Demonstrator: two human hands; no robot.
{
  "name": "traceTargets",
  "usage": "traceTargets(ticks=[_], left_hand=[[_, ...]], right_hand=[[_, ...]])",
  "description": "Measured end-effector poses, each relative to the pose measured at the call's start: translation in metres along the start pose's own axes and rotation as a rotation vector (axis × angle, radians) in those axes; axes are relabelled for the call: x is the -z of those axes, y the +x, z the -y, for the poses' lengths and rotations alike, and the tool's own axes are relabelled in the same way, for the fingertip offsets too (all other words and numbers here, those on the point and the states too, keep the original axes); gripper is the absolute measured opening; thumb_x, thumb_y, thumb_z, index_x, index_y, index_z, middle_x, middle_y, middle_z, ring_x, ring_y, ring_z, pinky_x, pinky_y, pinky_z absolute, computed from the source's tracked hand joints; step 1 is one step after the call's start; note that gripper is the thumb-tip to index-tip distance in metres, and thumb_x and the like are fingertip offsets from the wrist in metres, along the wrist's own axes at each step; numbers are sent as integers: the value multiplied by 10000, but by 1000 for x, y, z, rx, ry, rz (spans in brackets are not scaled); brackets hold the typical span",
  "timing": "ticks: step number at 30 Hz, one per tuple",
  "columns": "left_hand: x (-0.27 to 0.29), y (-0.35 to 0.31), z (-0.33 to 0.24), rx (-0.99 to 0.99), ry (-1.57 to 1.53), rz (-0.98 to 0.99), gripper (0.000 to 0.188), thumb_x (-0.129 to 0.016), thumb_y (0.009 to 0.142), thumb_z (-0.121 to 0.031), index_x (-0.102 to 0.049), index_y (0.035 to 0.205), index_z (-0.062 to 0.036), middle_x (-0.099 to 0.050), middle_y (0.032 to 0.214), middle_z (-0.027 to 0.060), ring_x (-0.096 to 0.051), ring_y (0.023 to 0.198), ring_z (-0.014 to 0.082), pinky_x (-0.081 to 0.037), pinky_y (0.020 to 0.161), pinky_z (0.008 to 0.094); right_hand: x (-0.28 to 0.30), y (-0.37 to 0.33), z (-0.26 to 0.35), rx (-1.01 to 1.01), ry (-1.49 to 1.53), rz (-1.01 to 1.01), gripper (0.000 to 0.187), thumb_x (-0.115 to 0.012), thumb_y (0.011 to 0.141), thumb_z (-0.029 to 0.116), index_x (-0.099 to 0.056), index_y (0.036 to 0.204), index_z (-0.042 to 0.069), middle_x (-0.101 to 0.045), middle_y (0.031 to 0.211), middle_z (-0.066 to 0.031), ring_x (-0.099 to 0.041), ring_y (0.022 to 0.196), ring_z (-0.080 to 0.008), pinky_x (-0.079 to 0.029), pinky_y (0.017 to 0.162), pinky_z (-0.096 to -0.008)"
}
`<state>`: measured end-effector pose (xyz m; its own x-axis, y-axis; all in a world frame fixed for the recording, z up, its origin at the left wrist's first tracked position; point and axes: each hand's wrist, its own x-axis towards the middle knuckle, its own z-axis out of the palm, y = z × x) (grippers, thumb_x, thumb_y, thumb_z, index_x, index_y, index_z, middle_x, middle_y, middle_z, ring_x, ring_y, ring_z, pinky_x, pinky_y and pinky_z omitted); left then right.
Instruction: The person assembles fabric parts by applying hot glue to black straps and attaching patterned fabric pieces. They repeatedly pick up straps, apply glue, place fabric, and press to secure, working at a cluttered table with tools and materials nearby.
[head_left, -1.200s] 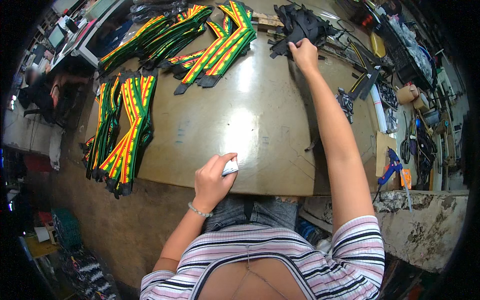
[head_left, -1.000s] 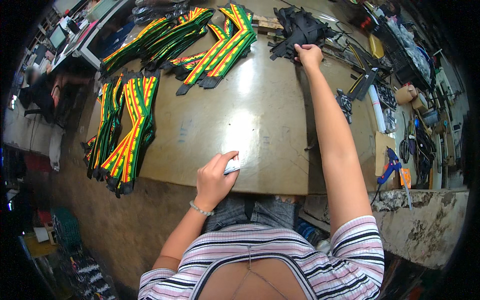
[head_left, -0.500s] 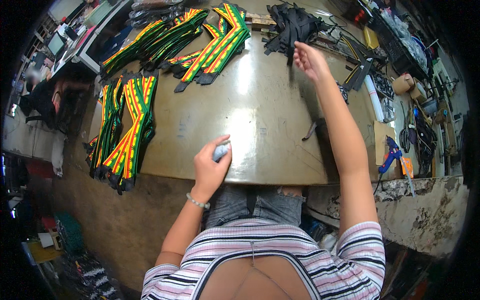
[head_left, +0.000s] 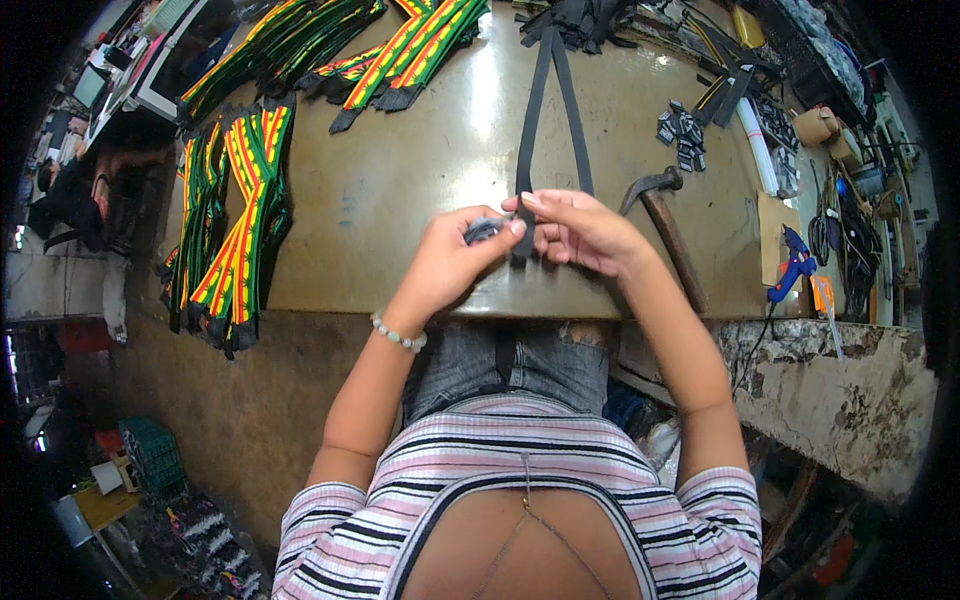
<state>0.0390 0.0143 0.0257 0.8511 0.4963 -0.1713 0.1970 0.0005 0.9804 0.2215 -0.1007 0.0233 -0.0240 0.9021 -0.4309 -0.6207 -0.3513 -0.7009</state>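
Over the near middle of the table, my right hand [head_left: 588, 235] pinches one end of a black strap [head_left: 532, 125] between thumb and fingers. The strap forms a long narrow loop reaching back toward a pile of black straps [head_left: 588, 25] at the far edge. Close against it, my left hand [head_left: 448, 255] is closed around small grey pieces [head_left: 483, 229], their exact kind unclear. Its thumb and fingertips meet the strap's near end, which hangs just below my fingers.
A hammer [head_left: 673, 245] lies right of my right hand, with small dark buckle-like pieces [head_left: 683, 135] beyond it. Bundles of green, yellow and red patterned straps [head_left: 245, 215] cover the left side. A blue glue gun [head_left: 793, 262] sits at the right edge.
My right hand has come back from the black pile, drawing a strap toward me. My left hand has moved slightly right and up to meet it. The hammer, covered before, now shows.
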Motion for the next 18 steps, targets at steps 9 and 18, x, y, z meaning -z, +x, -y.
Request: traceTargets(ticks=[9, 18], left_hand=[[-22, -51, 12, -183, 256, -51, 195, -752, 877, -176, -688, 860, 7, -628, 711, 79, -537, 636, 122, -447, 599, 280], [-20, -46, 19, -240, 451, -156, 172, -765, 843, -172, -698, 881, -18, -667, 769, 123, -632, 655, 249, -502, 620, 343]], right_hand=[[107, 124, 203, 279, -455, -281, 168, -675, 929, 231, -691, 900, 67, -502, 548, 65, -450, 444, -22, -374, 393, -169], [23, 88, 238, 750, -1287, -548, 297, -615, 980, 286, -676, 1062, 8, -679, 780, -46, -616, 628, -82, -475, 541, -209]])
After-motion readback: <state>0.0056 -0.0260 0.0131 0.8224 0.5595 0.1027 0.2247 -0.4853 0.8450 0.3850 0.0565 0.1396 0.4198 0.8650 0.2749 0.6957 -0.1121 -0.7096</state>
